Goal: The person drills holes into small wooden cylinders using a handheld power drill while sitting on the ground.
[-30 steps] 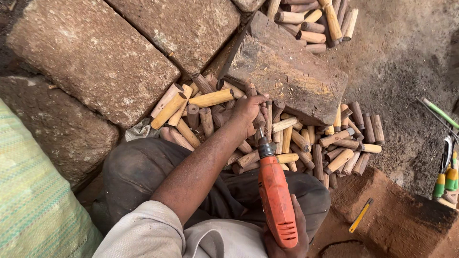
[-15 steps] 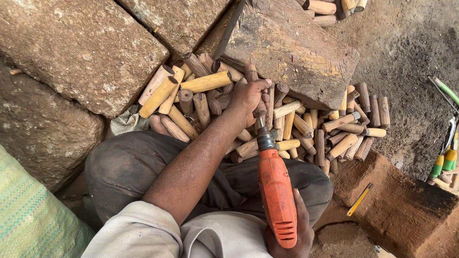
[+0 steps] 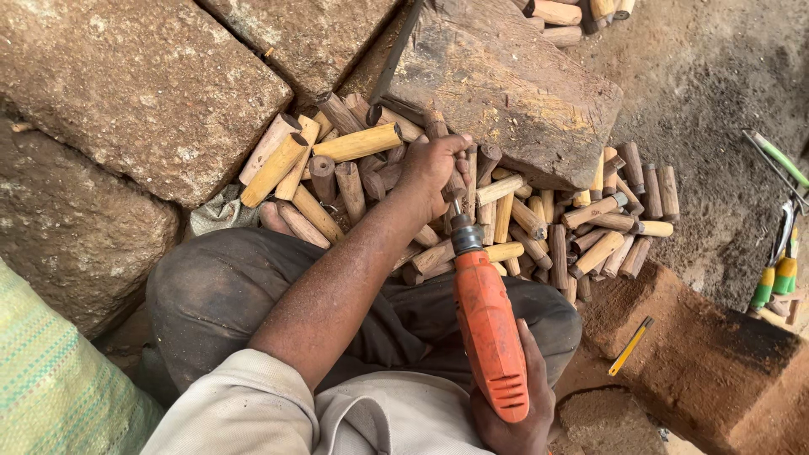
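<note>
My left hand [image 3: 431, 168] reaches into a pile of short wooden dowels [image 3: 539, 223] and closes on one dowel [image 3: 459, 164] at the edge of a worn wooden block [image 3: 506, 84]. My right hand [image 3: 514, 413] grips the rear of an orange power drill [image 3: 487, 324], whose chuck and bit point up at the held dowel, close to my left fingers. I sit cross-legged in dark trousers [image 3: 227, 295], with the pile lying in front of my knees.
Large rough stone blocks [image 3: 143, 93] rise at the left and top. A yellow pencil [image 3: 630, 345] lies on a reddish stone [image 3: 699, 362] at the right. Green-handled tools [image 3: 779, 270] lie on the dirt at far right. Green woven cloth [image 3: 50, 388] covers the lower left.
My left hand has settled on a dowel by the wooden block, and the drill has been raised so its bit sits just under that hand. The view has shifted slightly.
</note>
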